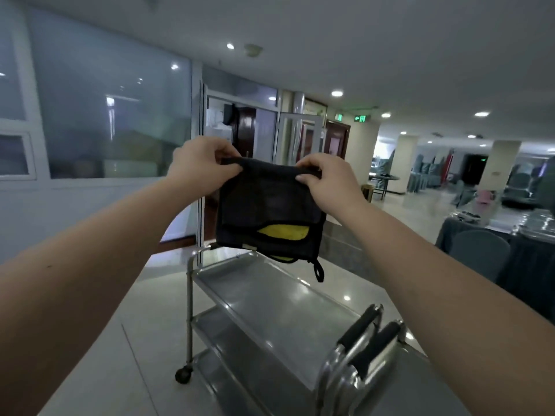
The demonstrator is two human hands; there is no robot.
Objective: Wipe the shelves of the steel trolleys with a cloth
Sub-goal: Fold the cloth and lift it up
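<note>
The grip of each hand is pinched on the cloth (pixel 264 205): its top edge is held by the left hand (pixel 201 166) and right hand (pixel 326 184), and it hangs above the trolley (pixel 270 307). It is judged light, soft and limp, so it may fold over. For wiping, it is best bunched flat under one palm.

This is a hotel banquet or function hall. Chairs in grey-blue fabric covers (pixel 423 175) stand in rows between square pillars (pixel 504 166), and a skirted table (pixel 528 265) carries stacked steel trays (pixel 537 225). A steel service trolley (pixel 270 310) stands on the polished tile floor (pixel 126 340) beneath recessed ceiling lights (pixel 337 93) and a green exit sign (pixel 359 118).
</note>
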